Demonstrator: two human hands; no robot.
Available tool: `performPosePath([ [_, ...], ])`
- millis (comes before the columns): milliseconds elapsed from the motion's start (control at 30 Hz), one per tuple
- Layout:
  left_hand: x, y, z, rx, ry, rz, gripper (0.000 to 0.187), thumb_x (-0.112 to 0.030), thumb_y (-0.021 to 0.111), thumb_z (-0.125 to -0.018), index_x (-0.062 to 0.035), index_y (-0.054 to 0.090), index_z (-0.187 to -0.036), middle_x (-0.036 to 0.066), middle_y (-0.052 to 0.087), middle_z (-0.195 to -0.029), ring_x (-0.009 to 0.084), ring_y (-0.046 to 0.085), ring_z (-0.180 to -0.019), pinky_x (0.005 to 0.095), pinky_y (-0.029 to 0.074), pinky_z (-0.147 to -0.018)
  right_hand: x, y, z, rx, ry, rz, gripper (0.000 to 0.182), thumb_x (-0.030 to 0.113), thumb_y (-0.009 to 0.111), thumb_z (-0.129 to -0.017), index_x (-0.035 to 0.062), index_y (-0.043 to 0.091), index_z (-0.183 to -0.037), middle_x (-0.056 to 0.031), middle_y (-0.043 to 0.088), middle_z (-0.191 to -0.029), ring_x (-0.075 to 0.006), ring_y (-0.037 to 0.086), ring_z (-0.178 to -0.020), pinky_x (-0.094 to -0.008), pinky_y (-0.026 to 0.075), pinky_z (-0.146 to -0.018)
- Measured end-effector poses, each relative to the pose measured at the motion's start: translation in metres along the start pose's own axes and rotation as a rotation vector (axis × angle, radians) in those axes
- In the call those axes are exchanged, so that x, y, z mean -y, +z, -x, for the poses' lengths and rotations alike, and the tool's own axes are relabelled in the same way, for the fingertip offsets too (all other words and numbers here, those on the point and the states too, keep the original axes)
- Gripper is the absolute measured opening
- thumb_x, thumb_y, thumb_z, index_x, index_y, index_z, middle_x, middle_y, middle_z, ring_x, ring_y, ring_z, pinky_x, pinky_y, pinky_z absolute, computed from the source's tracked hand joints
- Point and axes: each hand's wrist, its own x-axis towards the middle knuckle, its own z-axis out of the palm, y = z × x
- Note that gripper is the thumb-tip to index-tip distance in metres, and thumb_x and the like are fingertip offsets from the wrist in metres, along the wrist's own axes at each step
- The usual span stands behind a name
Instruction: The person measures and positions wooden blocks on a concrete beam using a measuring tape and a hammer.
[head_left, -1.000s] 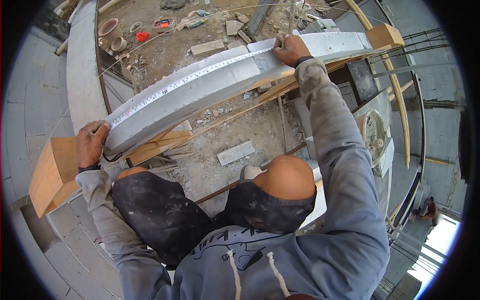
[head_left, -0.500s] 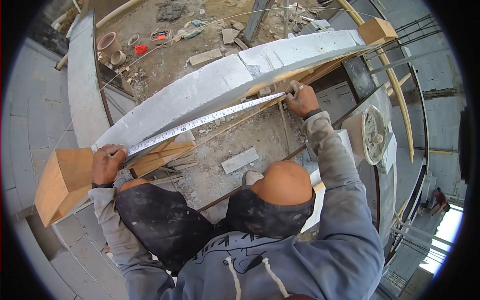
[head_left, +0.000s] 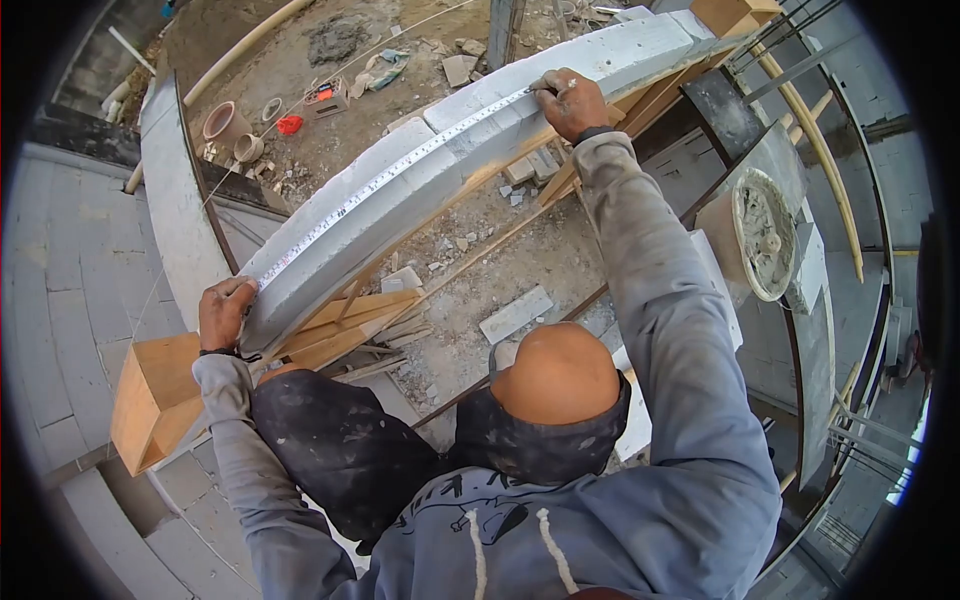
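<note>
A white tape measure (head_left: 400, 165) is stretched between my two hands along the row of pale concrete blocks (head_left: 350, 235). My left hand (head_left: 224, 312) pinches one end of it at the near left end of the blocks, beside a wooden box form (head_left: 160, 395). Toward the far right, my right hand (head_left: 572, 105) grips the other end with curled fingers at the blocks' face. The tape's case is not visible. Between the hands, the blade lies along the upper part of the blocks.
A bucket of grey mortar (head_left: 750, 235) stands at the right. Wooden boards (head_left: 350, 310) and a loose block (head_left: 516, 314) lie below the wall. Beyond it are clay-coloured pots (head_left: 226, 124) and a red tool (head_left: 325, 95). Bamboo poles (head_left: 815, 150) rise at the right.
Both hands have lifted the tape from below the blocks' inner edge up onto their face. My right hand moved up and left. The camera view has also shifted slightly.
</note>
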Motion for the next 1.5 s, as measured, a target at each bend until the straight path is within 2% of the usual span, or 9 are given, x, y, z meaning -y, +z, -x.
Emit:
performPosePath([
  [100,0.002,0.001,0.0,-0.007,-0.005,-0.042,0.037,-0.026,0.064,-0.075,0.0056,0.067,-0.093,0.011,0.065,-0.077,0.0168,0.058,-0.071,0.0279,0.045,-0.068,0.0,-0.001,0.005,0.018,-0.002,0.033,0.012,0.014,0.061,-0.078,0.0074,0.067,-0.086,-0.0119,0.062,-0.082,-0.03,0.06,-0.078,-0.0372,0.049,-0.072],
  [167,0.014,0.0,-0.003,-0.006,0.02,-0.022,0.038,-0.027,0.064,-0.076,0.0059,0.067,-0.095,0.013,0.067,-0.081,0.0191,0.06,-0.074,0.0286,0.045,-0.071,0.0,0.001,0.008,-0.05,-0.071,-0.006,0.011,0.013,0.062,-0.077,0.0076,0.067,-0.085,-0.0116,0.061,-0.082,-0.0302,0.06,-0.078,-0.0374,0.049,-0.071],
  [367,0.015,0.003,0.0,-0.001,0.04,-0.043,0.038,-0.027,0.063,-0.077,0.0066,0.066,-0.094,0.016,0.067,-0.089,0.0219,0.06,-0.08,0.0288,0.045,-0.075,0.005,0.003,0.01,-0.041,-0.044,0.037,0.012,0.013,0.063,-0.077,0.0071,0.066,-0.086,-0.0116,0.061,-0.081,-0.0303,0.059,-0.078,-0.0373,0.049,-0.072],
  [667,0.019,0.002,0.003,-0.009,0.078,-0.034,0.038,-0.027,0.062,-0.077,0.0062,0.066,-0.094,0.015,0.066,-0.084,0.0205,0.059,-0.077,0.0287,0.044,-0.072,0.008,0.002,0.015,-0.089,-0.041,0.02,0.011,0.015,0.063,-0.078,0.0094,0.066,-0.087,-0.0097,0.061,-0.082,-0.029,0.059,-0.08,-0.0367,0.049,-0.073],
  [867,0.014,0.001,0.007,-0.005,0.033,-0.056,0.038,-0.027,0.062,-0.077,0.0059,0.067,-0.094,0.015,0.066,-0.084,0.0206,0.059,-0.077,0.0288,0.044,-0.072,0.014,0.002,0.015,-0.064,0.001,0.101,0.011,0.016,0.062,-0.079,0.011,0.067,-0.087,-0.0085,0.062,-0.082,-0.0279,0.059,-0.081,-0.0364,0.049,-0.072],
  [1100,0.016,0.001,0.006,-0.004,0.071,-0.067,0.038,-0.027,0.062,-0.077,0.0062,0.067,-0.094,0.014,0.065,-0.083,0.0199,0.059,-0.076,0.0287,0.044,-0.071,0.015,0.004,0.014,-0.026,0.026,0.139,0.012,0.016,0.063,-0.078,0.0113,0.067,-0.088,-0.0083,0.062,-0.083,-0.0277,0.059,-0.081,-0.0364,0.049,-0.073],
  [1167,0.014,0.001,0.008,0.006,0.056,-0.048,0.038,-0.027,0.062,-0.077,0.0065,0.066,-0.095,0.014,0.066,-0.084,0.0201,0.059,-0.077,0.0291,0.044,-0.071,0.013,0.008,0.014,-0.075,0.019,0.093,0.007,0.016,0.062,-0.077,0.0129,0.064,-0.082,-0.0074,0.059,-0.08,-0.0281,0.058,-0.081,-0.0382,0.049,-0.072],
  [1500,0.014,0.001,0.009,0.006,0.014,-0.021,0.038,-0.026,0.063,-0.076,0.007,0.066,-0.095,0.013,0.066,-0.084,0.0194,0.058,-0.076,0.0285,0.044,-0.072,0.02,0.002,0.015,-0.067,0.042,0.112,0.007,0.017,0.061,-0.077,0.0127,0.063,-0.082,-0.0077,0.058,-0.08,-0.0281,0.058,-0.082,-0.0387,0.049,-0.072],
])
